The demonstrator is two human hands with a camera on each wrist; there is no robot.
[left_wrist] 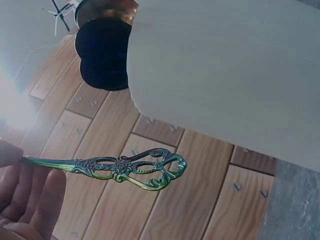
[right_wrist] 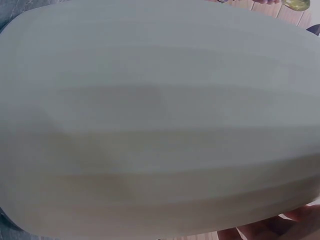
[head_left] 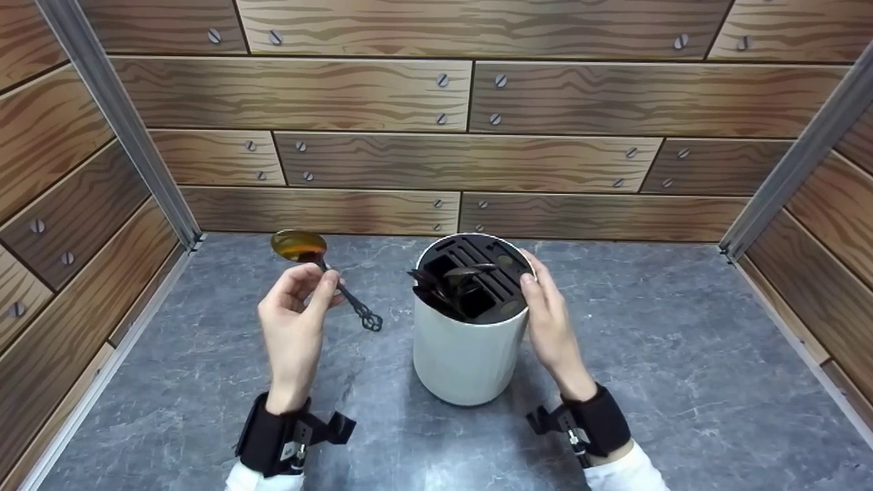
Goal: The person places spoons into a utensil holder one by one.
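Observation:
My left hand (head_left: pixel 293 327) pinches a spoon (head_left: pixel 354 305) by the neck, left of a white ribbed utensil holder (head_left: pixel 470 361). The spoon's shiny amber bowl points up and left, and its openwork handle (left_wrist: pixel 125 169) slants down toward the holder, apart from it. In the left wrist view that handle gleams green and purple. My right hand (head_left: pixel 551 324) grips the holder's right side, thumb by the rim, other fingers partly hidden behind it. The holder stands upright with a black slotted insert (head_left: pixel 505 276). Several dark utensils (head_left: pixel 470 271) stick out of its left opening.
A grey marbled tabletop (head_left: pixel 648 341) lies under the holder. Wood-patterned panels (head_left: pixel 382 160) rise at the back and both sides, with metal posts (head_left: pixel 129 123) at the corners. Black straps with small mounts (head_left: pixel 276 433) wrap both wrists.

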